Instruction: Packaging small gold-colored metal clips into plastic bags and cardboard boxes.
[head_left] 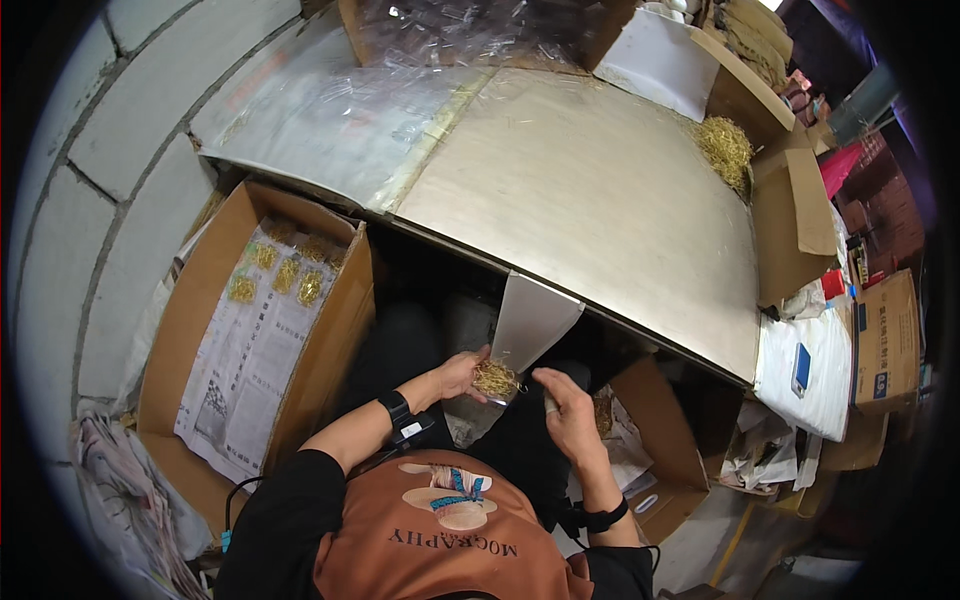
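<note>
My left hand [460, 376] is closed on a small clear packet of gold-coloured metal pieces [495, 381], held above my lap. Just to the right of the packet is my right hand [572, 416], its fingers stretched out and slightly curved, with nothing visible in it. A gap shows between that hand and the packet. Several similar gold packets [285, 275] lie on printed newspaper [245, 365] inside the open cardboard box [160, 395] on my left. A white board flap [533, 318] hangs from the table edge in front of my hands.
Ahead spreads a worktable [590, 190], with a heap of loose gold pieces [725, 150] at its right. A box of clear plastic bags [590, 45] stands at the back. Another open carton [655, 420] is beside my right arm. A blue device [801, 369] rests on white packaging farther right.
</note>
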